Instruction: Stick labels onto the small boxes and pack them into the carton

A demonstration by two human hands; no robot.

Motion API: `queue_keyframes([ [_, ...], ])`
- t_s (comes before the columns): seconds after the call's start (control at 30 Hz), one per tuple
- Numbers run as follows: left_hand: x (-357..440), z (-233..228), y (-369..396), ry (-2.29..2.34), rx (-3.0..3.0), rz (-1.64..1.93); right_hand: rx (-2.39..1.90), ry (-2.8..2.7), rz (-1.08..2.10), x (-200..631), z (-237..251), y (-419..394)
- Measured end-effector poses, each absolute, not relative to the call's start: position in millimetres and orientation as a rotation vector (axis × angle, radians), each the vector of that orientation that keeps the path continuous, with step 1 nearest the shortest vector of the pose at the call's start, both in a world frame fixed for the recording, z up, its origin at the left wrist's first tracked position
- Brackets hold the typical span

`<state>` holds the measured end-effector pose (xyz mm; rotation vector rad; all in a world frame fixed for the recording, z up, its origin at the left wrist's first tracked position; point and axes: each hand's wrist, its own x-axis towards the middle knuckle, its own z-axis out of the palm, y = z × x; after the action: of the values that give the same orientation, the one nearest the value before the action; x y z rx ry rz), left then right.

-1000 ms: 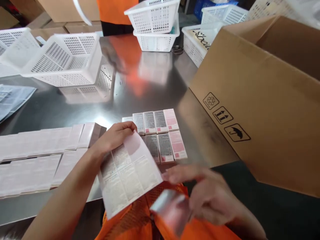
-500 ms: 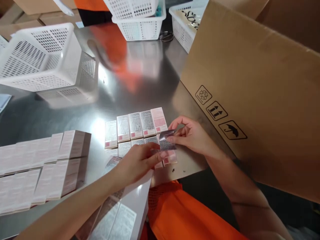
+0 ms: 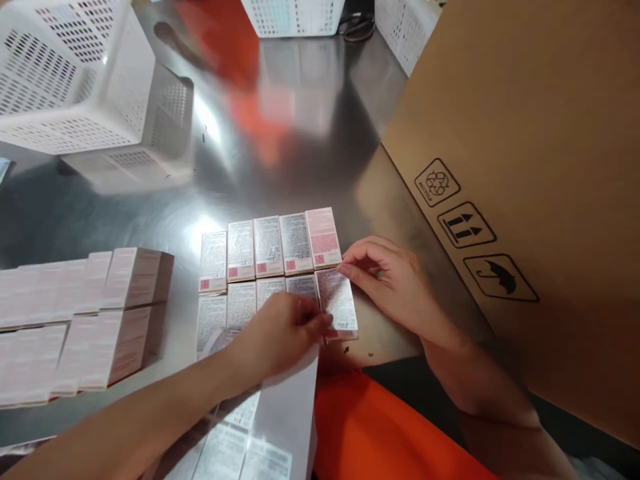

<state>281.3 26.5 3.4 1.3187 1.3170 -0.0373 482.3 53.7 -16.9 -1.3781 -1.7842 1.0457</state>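
Small pink-and-white boxes (image 3: 269, 245) stand in two rows on the metal table, most with a clear printed label on top. At the right end of the near row, a clear label (image 3: 338, 299) lies over a box top. My right hand (image 3: 395, 280) pinches at this label's upper right corner. My left hand (image 3: 285, 333) is closed, thumb and fingertips at its lower left edge. Under my left forearm is a pale sheet of labels (image 3: 267, 460), partly hidden by the arm.
More pink-and-white boxes (image 3: 80, 347) stand in rows at the left. A white perforated basket (image 3: 123, 80) is at the upper left, another white basket (image 3: 300, 17) at the back. A large cardboard box (image 3: 540, 167) fills the right side. Dark scissor-like handles (image 3: 357, 28) lie behind.
The clear label has come down from between my hands onto the box at the near row's right end. The camera view has tilted lower and closer.
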Motion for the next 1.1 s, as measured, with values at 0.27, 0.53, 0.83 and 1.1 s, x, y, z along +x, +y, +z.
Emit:
queue_keyframes([
  [0.27,289.6,3.8,25.9,1.4,1.4,-0.128,-1.571,-1.806,1.047,480.9,-30.2,57.3],
  [0.53,289.5,-4.2,26.7,1.375,1.453,-0.151,-1.614,-1.808,1.086,478.3,-36.4,58.5],
  [0.83,291.7,-5.5,30.9,1.372,1.416,-0.153,-1.627,-1.803,1.099,478.4,-37.4,59.3],
  [1.1,291.9,-5.6,32.8,1.388,1.424,-0.16,-1.609,-1.814,1.08,479.1,-39.7,59.0],
])
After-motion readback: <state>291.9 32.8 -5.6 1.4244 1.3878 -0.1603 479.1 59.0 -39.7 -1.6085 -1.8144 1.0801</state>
